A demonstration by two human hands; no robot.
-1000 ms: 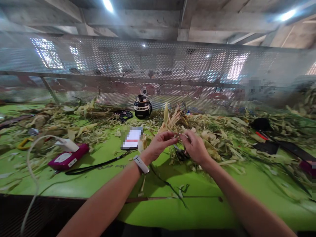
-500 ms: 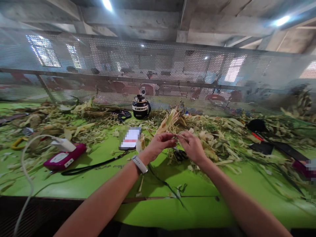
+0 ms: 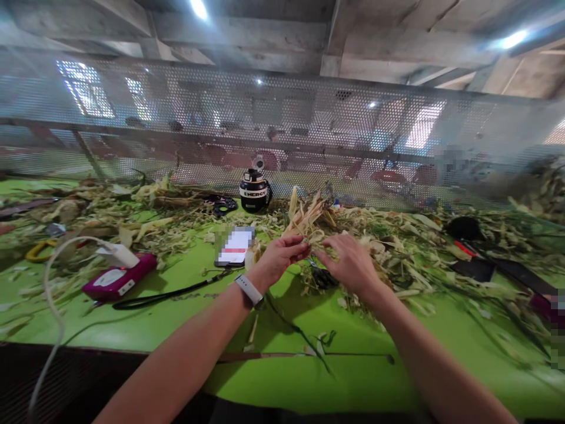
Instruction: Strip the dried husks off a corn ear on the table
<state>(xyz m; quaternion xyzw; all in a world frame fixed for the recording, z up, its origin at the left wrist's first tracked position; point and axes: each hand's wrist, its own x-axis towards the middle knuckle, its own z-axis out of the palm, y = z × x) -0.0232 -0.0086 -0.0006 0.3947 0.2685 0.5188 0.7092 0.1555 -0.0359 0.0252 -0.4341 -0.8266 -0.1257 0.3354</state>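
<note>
My left hand, with a pale watch band at the wrist, is closed in a pinch; what sits between thumb and fingertips is too small to name. Just right of it, my right hand has its thumb and fingers apart, and nothing shows in its grip. Dry corn husks stand up behind the fingertips. Below the right hand lie black-handled scissors, partly covered by the hand and scraps. A pale husk piece is beside the left wrist.
A phone and its black strap lie left of my hands. Further left sits a magenta power strip with a white charger and cable. A black bottle stands before the perforated metal screen. Husk scraps litter the green table.
My right hand has drawn back a little to the right, its fingers parting from the left hand's fingertips. The left hand keeps its pinch. The view has shifted slightly.
</note>
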